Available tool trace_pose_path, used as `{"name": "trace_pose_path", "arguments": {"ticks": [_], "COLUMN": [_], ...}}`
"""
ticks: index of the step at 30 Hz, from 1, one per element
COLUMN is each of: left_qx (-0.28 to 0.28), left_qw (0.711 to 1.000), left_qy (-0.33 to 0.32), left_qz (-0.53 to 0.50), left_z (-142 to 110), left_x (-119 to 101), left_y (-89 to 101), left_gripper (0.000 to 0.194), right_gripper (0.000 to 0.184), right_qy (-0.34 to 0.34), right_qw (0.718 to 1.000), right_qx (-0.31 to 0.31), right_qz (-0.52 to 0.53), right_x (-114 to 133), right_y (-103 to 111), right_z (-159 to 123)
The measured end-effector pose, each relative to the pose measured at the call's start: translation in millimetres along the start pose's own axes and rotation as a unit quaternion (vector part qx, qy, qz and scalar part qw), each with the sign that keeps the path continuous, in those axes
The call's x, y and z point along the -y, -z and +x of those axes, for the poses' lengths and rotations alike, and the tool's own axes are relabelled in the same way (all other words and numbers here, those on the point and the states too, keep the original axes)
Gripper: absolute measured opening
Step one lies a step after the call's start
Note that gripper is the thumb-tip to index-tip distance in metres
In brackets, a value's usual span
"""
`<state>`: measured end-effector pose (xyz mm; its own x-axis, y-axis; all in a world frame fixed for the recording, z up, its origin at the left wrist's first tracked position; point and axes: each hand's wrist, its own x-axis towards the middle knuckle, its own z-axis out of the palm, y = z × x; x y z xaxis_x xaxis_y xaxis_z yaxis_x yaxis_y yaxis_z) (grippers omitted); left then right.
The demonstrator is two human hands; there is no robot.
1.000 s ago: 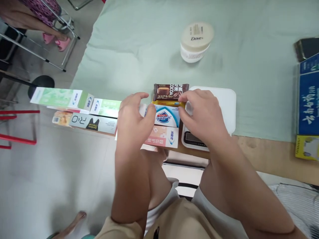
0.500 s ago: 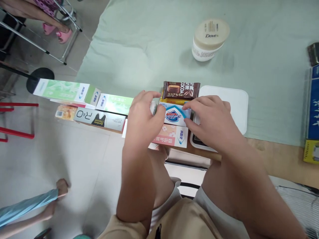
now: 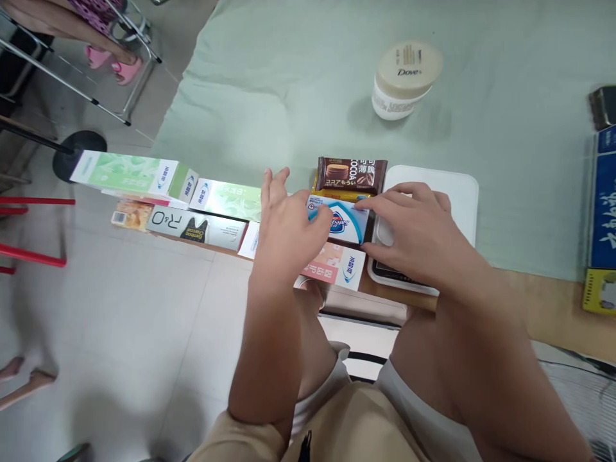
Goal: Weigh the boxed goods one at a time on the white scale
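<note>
My left hand (image 3: 291,237) grips the left end of a white and blue Safeguard soap box (image 3: 353,223), its thumb on top and its outer fingers raised. My right hand (image 3: 416,224) pinches the same box's right end between thumb and forefinger. The box lies slightly slanted. Behind it are a brown cocoa biscuit packet (image 3: 353,175) and a yellow packet (image 3: 344,194), mostly hidden. In front, a pink and white toothpaste box (image 3: 332,264) lies along the table edge. Beneath my right hand is a white scale-like device (image 3: 464,212), partly covered.
Leftward run green toothpaste boxes (image 3: 122,173) and a grey R&O box (image 3: 197,226), jutting past the table edge. A Dove tub (image 3: 407,80) stands on the green cloth (image 3: 289,77). A blue package (image 3: 605,199) lies far right. Other people's legs show at left.
The soap box has turned slightly, and my left thumb has slid right onto its face while the other left fingers lifted. The person's legs at lower left have shifted left.
</note>
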<state>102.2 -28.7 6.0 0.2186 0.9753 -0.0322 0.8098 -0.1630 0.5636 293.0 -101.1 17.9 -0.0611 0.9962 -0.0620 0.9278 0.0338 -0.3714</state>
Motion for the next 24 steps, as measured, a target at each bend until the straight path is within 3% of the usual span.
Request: {"name": "trace_pose_path", "arguments": {"ticks": [10, 16, 21, 24], "left_qx": [-0.033, -0.088, -0.15, -0.117], "left_qw": [0.998, 0.992, 0.971, 0.953], "left_qy": [0.022, 0.024, -0.08, -0.15], "left_qz": [-0.048, -0.09, -0.167, -0.233], "left_z": [4.0, 2.7, -4.2, -10.3], "left_x": [-3.1, -3.2, -6.7, -19.2], "left_y": [-6.9, -5.8, 2.9, 0.2], "left_gripper": [0.01, 0.012, 0.018, 0.02], "right_gripper": [0.043, 0.042, 0.044, 0.048], "right_qy": [0.054, 0.09, 0.104, 0.117], "right_qw": [0.997, 0.989, 0.97, 0.955], "right_qx": [-0.055, -0.111, -0.212, -0.261], "right_qz": [0.021, 0.04, 0.057, 0.074], "right_x": [-7.4, -3.7, 0.8, -11.0], "right_y": [-13.4, -13.9, -5.8, -0.5], "right_z": [-3.4, -2.3, -11.6, -24.8]}}
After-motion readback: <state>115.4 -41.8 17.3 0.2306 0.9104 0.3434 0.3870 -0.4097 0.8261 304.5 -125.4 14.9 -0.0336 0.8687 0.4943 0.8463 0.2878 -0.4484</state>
